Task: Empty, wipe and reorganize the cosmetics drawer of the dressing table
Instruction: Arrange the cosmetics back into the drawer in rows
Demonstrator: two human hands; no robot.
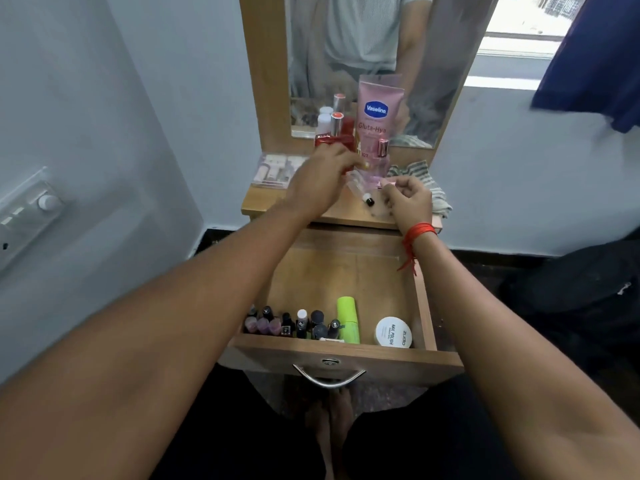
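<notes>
The wooden drawer point(346, 356) stands pulled open below me. Along its front wall stand several nail polish bottles point(287, 323), a lime green tube point(348, 318) and a white round nail polish remover tub point(394, 332). On the dressing table top point(263, 200), my left hand point(320, 178) closes around a red packet point(332, 140) beside a pink Vaseline tube point(377, 116). My right hand point(410, 199) pinches a small pink item point(386, 183). A clear vial with a black cap point(363, 195) lies between my hands.
A striped cloth point(420, 171) lies at the table's right back. A clear pouch of cosmetics point(275, 169) sits at the left back. White and red bottles point(330, 121) stand before the mirror point(363, 46). A wall switch panel point(27, 213) is on the left.
</notes>
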